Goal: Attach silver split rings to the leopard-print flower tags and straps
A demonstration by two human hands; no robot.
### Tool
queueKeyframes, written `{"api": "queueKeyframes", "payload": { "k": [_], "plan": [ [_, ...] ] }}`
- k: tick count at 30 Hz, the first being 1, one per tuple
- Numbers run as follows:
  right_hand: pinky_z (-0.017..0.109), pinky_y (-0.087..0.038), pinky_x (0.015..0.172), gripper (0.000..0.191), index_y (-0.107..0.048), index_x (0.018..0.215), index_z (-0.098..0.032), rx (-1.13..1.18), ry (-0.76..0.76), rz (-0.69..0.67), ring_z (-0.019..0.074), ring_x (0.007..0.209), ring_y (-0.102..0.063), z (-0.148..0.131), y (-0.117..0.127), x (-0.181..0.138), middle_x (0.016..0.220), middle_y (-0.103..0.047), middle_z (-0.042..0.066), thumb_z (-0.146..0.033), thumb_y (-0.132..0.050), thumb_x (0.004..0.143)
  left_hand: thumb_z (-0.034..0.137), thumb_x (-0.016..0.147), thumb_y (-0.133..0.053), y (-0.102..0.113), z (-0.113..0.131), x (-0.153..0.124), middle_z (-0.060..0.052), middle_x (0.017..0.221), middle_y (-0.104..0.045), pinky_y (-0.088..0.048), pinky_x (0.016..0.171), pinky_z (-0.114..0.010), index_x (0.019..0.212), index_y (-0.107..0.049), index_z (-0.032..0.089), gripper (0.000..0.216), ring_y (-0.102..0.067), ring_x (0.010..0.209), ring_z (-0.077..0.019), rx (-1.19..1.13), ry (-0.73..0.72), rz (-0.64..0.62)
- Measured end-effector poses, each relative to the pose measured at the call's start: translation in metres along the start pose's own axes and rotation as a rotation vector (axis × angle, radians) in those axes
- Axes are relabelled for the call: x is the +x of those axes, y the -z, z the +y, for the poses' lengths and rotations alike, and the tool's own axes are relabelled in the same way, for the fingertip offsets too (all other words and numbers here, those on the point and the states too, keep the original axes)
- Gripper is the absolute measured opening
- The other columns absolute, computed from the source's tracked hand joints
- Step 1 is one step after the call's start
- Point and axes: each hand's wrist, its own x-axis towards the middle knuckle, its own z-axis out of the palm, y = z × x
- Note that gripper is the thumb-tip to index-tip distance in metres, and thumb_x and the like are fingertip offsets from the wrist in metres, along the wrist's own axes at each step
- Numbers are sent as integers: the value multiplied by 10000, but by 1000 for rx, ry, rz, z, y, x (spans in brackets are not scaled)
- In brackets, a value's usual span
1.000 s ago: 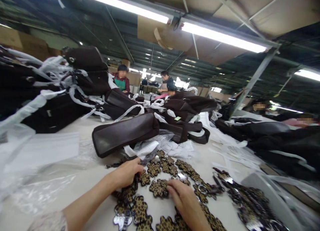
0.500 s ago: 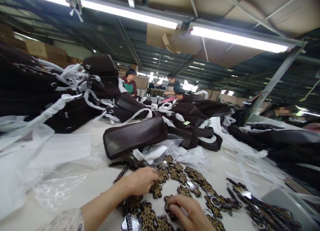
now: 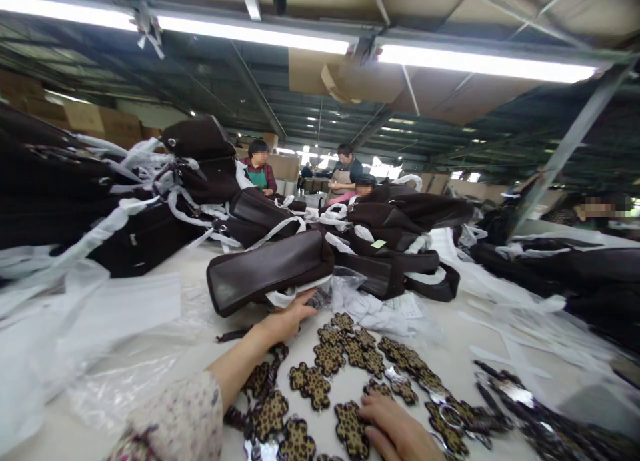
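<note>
Left hand (image 3: 285, 320) has gone from over the charms up to the bag's near edge since half a second ago; right hand (image 3: 397, 428) is about where it was. Largest first. Table (image 3: 345, 384) under both hands is crowded. Bag (image 3: 270, 271) lies on its side just beyond the left fingers, against a heap of others; my guess is a nudge there could let it slide back over the charms. Plastic (image 3: 350, 289) sits right at the left fingertips, likely to cling or drag a charm along if caught. Sleeve (image 3: 180, 414) ends close to the dark cord (image 3: 275, 364) below the left wrist; a low pull back could snag it. Left grip: fingers stretched out, half open, can't tell if they have hold of anything. Right grip: fingers loosely bent, tips at the edge of a charm (image 3: 353, 429), no firm pinch visible, so it could skid. Other charms (image 3: 313, 384) lie between the hands, some edges overlapping; a sweep would probably shift several.
</note>
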Motion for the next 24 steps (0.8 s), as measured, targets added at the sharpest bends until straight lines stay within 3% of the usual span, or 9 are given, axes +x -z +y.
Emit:
{"api": "queueKeyframes", "payload": {
  "k": [5,9,11,15,18,21,24],
  "plan": [
    [473,-408,1108,459,-661,1276,-192,-37,-185,43,322,1348,-489,-4,8,-3,1451,-555,135,-251,-598,826,18,820,-509,-13,32,18,-115,1581,-266,-195,1153,-590,1218,-619,188,446,-171,1459,-350,84,-14,-66],
    [409,-464,1037,346,-717,1078,-222,-48,-206,-8,276,1218,-618,-11,24,-4,1313,-688,91,-151,-536,792,290,899,-581,-33,70,7,-81,1551,-343,-105,1087,-720,1373,-481,302,485,-213,1440,-371,73,-137,-234],
    [405,-513,933,292,-698,956,-234,-50,-215,-12,276,1071,-686,-10,31,-6,1156,-753,77,-117,-505,770,294,908,-572,-33,77,-4,-97,1536,-367,-118,1110,-675,1366,-497,277,464,-256,1422,-368,43,-145,-269],
    [383,-544,794,240,-669,857,-227,-57,-233,2,269,865,-719,-1,37,-12,879,-773,55,-105,-485,762,126,890,-524,-11,71,-29,-92,1471,-464,-297,1133,-412,1204,-639,226,350,-407,1362,-266,-20,-122,-250],
    [392,-524,904,301,-692,1004,-190,-63,-225,40,286,1050,-692,0,34,-11,1104,-756,122,-120,-487,794,24,810,-509,11,64,-47,-57,1431,-527,-367,1097,-344,1019,-718,212,350,-484,1316,-219,-123,-112,-306],
    [383,-453,1036,372,-699,1125,-210,-34,-174,45,271,1219,-615,-10,29,-7,1317,-677,112,-133,-505,818,-28,709,-494,24,66,-61,5,1362,-597,-339,1122,-339,931,-738,217,411,-412,1375,-206,-364,-120,-462],
    [315,-526,901,270,-734,944,-263,34,-91,-9,227,1014,-715,-23,27,-4,1064,-788,33,-162,-497,862,24,749,-477,26,74,-60,0,1105,-737,-454,1002,-275,943,-735,196,366,-617,1156,-175,-408,-70,-439]
  ]
}}
